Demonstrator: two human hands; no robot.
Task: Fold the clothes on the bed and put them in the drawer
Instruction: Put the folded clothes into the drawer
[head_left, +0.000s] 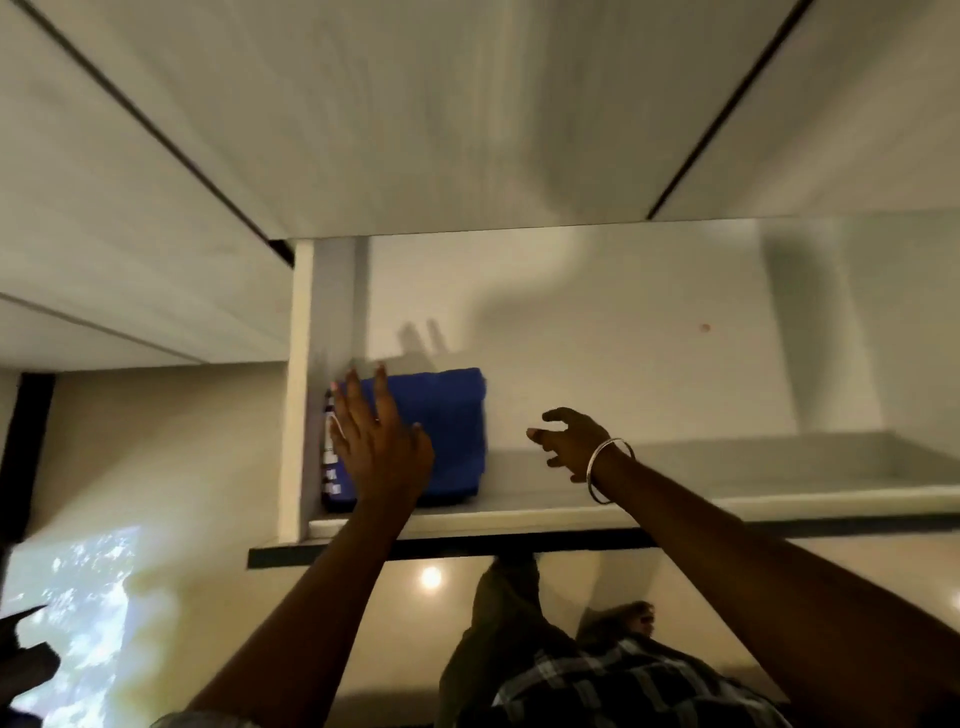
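Observation:
A folded blue garment (447, 431) lies in the left end of an open white drawer (675, 512), tight against the drawer's left wall. My left hand (376, 441) is spread flat with straight fingers over the garment's left part, covering it. My right hand (574, 441) hovers just right of the garment with loosely curled fingers and holds nothing. A metal bangle sits on that wrist.
The drawer's right part (779, 457) holds nothing. White cabinet fronts (415, 130) rise above the drawer. Below are a glossy tiled floor (182, 441), my checked shirt and my foot (636, 618).

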